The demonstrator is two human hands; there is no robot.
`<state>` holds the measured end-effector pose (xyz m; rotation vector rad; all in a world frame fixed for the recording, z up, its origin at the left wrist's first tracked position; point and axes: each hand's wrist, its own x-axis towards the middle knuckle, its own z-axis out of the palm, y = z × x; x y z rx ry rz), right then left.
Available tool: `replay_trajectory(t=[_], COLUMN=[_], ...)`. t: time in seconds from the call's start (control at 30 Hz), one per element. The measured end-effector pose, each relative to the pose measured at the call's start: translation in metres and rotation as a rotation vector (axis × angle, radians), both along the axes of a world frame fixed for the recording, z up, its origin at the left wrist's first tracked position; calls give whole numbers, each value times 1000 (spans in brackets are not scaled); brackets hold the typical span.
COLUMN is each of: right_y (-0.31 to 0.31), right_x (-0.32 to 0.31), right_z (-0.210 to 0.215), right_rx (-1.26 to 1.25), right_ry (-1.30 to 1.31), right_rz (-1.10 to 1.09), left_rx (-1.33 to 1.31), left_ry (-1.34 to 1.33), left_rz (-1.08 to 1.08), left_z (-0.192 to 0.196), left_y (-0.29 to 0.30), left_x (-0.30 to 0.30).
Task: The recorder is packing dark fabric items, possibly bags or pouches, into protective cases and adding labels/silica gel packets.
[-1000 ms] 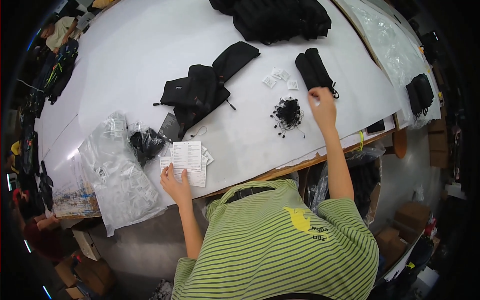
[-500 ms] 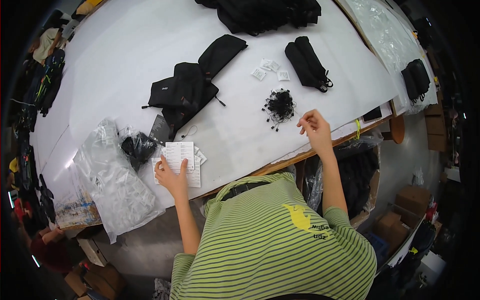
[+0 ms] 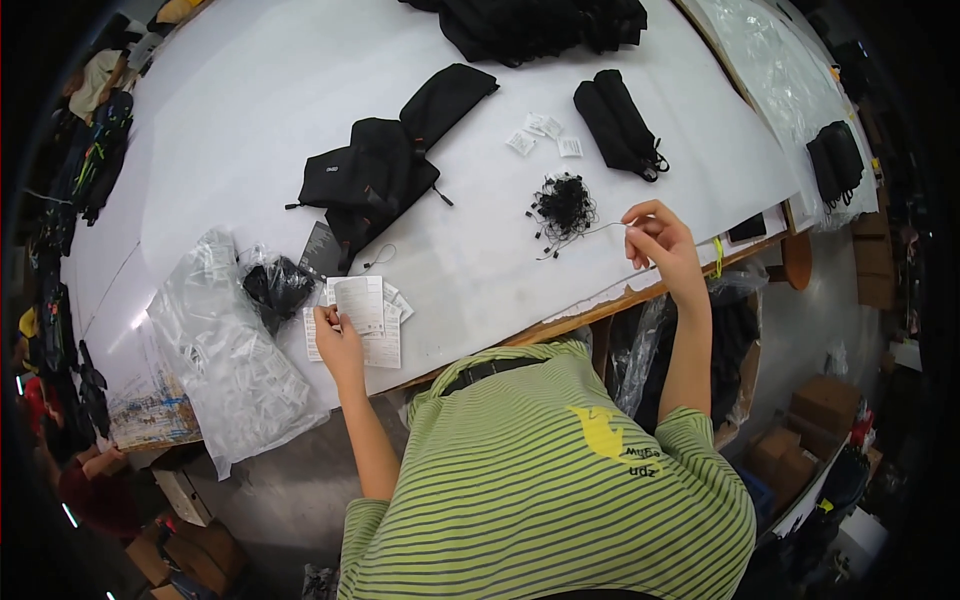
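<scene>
My left hand (image 3: 338, 338) is closed at the lower left edge of a white printed card (image 3: 362, 312), pinching it. That card lies over other white printed sheets (image 3: 384, 351). My right hand (image 3: 664, 245) pinches the end of a thin string (image 3: 598, 231) with thumb and finger. The string runs back to a tangled pile of black tag strings (image 3: 563, 206) with small black ends. A single loose string (image 3: 379, 257) and a dark card (image 3: 320, 250) lie beyond the sheets. Black fabric pouches (image 3: 375, 175) lie overlapped farther off.
A clear bag of small white packets (image 3: 235, 370) and a clear bag with black contents (image 3: 275, 292) lie at left. Several white sachets (image 3: 543, 126) and a pair of black pouches (image 3: 615, 125) lie beyond the pile. Black fabric (image 3: 540, 25) is heaped at the table's far edge.
My right hand has moved right, away from the pile, drawing a string out taut. My left hand's fingers have closed at the card's edge.
</scene>
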<state>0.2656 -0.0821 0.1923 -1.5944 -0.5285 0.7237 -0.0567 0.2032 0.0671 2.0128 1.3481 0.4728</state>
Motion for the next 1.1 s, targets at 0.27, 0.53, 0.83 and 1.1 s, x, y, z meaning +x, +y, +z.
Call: replay_trajectory(t=[0.27,0.53,0.83,1.1], right_y=[-13,24,21,48], right_x=[-23,-41,-32,-86], right_z=[-88,-115,-117,-64], right_rx=[-722,-729,-738,-165], right_ry=[-830,-834,-796,-89], right_rz=[-27,239,268,166], left_rx=[-297,-318,-422,-455], left_ry=[-419,-380,-423,-539], left_rz=[-3,-221,-275,-334], left_z=[31,64,70,81], left_y=[-17,-63,-83,-96], left_x=[20,62,78,84])
